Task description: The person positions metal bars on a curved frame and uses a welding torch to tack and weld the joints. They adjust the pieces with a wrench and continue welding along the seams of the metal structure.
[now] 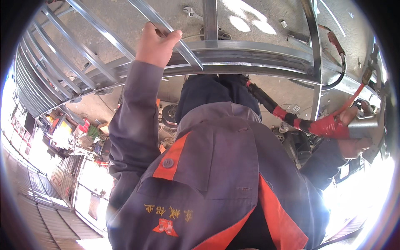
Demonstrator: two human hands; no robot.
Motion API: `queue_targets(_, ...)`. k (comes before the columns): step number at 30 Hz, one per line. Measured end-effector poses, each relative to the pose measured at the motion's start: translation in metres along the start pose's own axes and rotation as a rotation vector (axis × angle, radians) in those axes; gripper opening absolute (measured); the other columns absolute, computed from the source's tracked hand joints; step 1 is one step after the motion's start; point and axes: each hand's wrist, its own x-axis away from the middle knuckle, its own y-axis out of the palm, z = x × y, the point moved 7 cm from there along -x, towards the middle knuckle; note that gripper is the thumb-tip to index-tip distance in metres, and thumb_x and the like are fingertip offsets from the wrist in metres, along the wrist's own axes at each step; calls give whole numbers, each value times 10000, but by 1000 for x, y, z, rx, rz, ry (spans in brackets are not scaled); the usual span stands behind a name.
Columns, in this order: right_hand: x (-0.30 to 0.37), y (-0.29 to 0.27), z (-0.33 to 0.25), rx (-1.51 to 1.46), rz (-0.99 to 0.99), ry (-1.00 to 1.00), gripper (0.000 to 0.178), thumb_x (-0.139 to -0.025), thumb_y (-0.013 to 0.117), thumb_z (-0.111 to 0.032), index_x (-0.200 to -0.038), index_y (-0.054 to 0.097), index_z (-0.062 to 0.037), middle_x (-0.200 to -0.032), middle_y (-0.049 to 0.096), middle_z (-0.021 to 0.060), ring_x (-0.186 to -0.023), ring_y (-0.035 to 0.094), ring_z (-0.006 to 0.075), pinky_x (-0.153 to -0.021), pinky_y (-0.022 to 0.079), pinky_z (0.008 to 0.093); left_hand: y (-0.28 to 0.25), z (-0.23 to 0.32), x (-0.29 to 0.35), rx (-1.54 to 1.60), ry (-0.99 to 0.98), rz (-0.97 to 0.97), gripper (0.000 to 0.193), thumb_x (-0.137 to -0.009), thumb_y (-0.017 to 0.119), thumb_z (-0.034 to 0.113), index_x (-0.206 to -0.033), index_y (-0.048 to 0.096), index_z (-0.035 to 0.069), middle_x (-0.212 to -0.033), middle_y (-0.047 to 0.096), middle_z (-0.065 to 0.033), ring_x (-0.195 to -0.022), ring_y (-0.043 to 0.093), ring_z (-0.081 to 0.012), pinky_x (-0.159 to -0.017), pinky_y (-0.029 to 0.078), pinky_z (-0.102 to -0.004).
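My left hand (157, 45) is closed around a slim, shiny metal bar (189, 54), its thumb along one side. The bar's lower end rests at the long curved-looking metal rail (258, 52) of a frame. On the far right, my right hand (353, 146) is wrapped round a tool with a grey metal body (363, 127) and a red-taped grip; its exact kind is not clear. A thick cable (287, 117), bound in black and red tape, runs from that tool back toward my legs. Glare and the picture's rim hide part of the right hand.
Several parallel metal bars (71, 39) fan out at left. An upright post (315, 54) stands at right, near another cable with a reddish connector (333, 38). An adjustable wrench (192, 13) lies on the concrete floor. A wire spool (169, 114) and clutter lie below the rail.
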Motion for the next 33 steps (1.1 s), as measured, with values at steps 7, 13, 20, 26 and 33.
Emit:
queue_targets(7, -1, 39, -62, 28, -120, -25, 1024, -896, 683, -684, -1532, 328, 35, -1061, 554, 109, -979, 520, 212, -895, 473, 364, -1, -5, -10, -73, -15, -55, 461, -851, 823, 309, -1014, 562, -34, -889, 691, -120, -811, 682, -211, -749, 543, -360)
queue_targets(13, 0, 78, -61, -2, -98, -17, 948, -974, 635, -608, -1530, 272, 69, -1066, 585, 133, -973, 565, 219, -850, 509, 379, 3, -9, -19, -33, 16, -81, 589, -840, 823, 335, -1164, 529, -59, -921, 698, -132, -854, 695, -234, -802, 554, -382)
queue_targets(20, -12, 102, -60, 115, -12, -8, 796, -1030, 580, -529, -1461, 328, 91, -1025, 628, 156, -917, 604, 236, -807, 521, 380, -16, 24, 14, -153, 191, 184, 834, -862, 797, 347, -1474, 390, -46, -1114, 670, -186, -948, 683, -315, -849, 544, -456)
queue_targets(26, -21, 86, -70, 289, 10, -62, 688, -1042, 558, -422, -1447, 374, 103, -1044, 665, 223, -903, 695, 255, -711, 601, 359, 85, 86, 135, -379, 757, 25, 635, -881, 767, 338, -1403, 554, 48, -1281, 611, -153, -1190, 591, -334, -1001, 466, -502)
queue_targets(33, -38, 78, -68, 127, -252, -91, 636, -1059, 533, -396, -1496, 357, 30, -1350, 525, 229, -953, 655, 211, -703, 595, 331, 179, 81, 158, -562, 784, 144, 612, -801, 817, 291, -1322, 589, 67, -1239, 610, -69, -1202, 561, -254, -1056, 408, -467)
